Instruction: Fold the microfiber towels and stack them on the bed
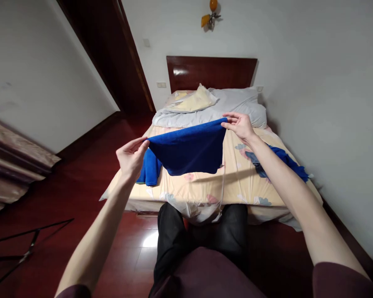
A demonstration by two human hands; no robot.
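A blue towel (189, 149) is stretched in the air above the bed, its upper edge taut and its lower part hanging loose. My left hand (132, 156) pinches its left upper corner between thumb and fingers. The right upper corner, held a little higher, is pinched by my right hand (240, 126). Behind the towel's left side, a folded blue cloth (151, 167) lies on the bed. Beyond my right forearm is a crumpled blue cloth pile (287, 162), with a grey-blue piece (255, 163) beside it.
The bed (236, 190) has a yellow patterned sheet, with a grey quilt (236, 103) and a pale yellow cloth (197, 101) near the dark headboard (211, 70). A black metal stand (31, 248) is on the floor at lower left. Curtains (15, 165) hang at the left.
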